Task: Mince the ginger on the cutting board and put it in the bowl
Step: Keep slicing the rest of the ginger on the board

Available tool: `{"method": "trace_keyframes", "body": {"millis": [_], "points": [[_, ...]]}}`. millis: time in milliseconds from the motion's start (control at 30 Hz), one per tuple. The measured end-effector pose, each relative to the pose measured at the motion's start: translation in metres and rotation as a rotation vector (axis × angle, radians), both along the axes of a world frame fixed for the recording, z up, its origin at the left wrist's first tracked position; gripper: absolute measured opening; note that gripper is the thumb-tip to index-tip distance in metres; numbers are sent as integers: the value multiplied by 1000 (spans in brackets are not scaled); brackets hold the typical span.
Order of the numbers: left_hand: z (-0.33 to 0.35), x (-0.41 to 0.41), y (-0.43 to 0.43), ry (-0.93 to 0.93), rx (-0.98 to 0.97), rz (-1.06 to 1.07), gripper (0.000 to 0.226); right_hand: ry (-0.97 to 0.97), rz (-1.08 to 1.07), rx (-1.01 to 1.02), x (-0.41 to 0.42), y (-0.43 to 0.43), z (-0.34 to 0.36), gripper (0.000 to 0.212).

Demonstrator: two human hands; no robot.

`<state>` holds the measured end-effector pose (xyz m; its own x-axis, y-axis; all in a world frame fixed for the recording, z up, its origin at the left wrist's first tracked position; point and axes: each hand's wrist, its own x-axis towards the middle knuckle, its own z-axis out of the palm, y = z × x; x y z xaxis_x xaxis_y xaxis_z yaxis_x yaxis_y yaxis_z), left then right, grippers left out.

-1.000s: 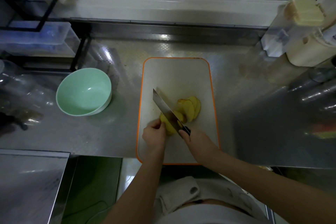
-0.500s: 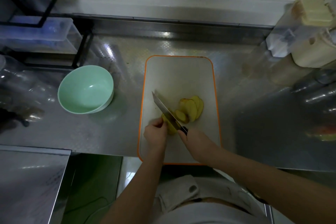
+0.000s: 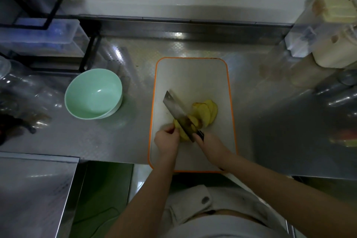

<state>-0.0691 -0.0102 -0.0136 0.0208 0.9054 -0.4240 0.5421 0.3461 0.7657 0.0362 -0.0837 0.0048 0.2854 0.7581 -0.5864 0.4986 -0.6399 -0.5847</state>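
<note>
Knife move: compared with half a second ago, the knife (image 3: 178,112) is lying flatter, showing more of its broad face, and is sitting over the uncut ginger piece (image 3: 181,133) close to the left hand's fingertips.
Slices: a fan of cut ginger slices (image 3: 208,111) is lying just right of the blade, on the cutting board (image 3: 193,75).
Left hand: the left hand (image 3: 167,139) is curling its fingers down and pinching the uncut piece against the board, touching the blade's left side.
Right hand: the right hand (image 3: 211,146) is wrapping around the dark handle, fingers closed tight on it.
Bowl: the green bowl (image 3: 67,100) is sitting well to the left on the steel counter (image 3: 116,141), holding no ginger.
Task meaning: slicing is likely nearing its end, since little uncut ginger is showing; mincing and the transfer to the bowl are not yet begun.
Risk: with so small a piece left, the holding fingertips are working very near the edge.
</note>
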Motion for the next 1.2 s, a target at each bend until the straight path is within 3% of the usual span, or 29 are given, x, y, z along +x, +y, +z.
{"method": "trace_keyframes", "body": {"millis": [200,533,1200], "points": [[2,0,-2,-29,-1,-2,19,-46,67,30,17,7,5,38],[0,-2,-2,-97,-64,119,20,32,-116,138,6,-5,4,37],[3,3,0,-16,-82,147,14,-22,-6,49,-5,-8,24,33]]}}
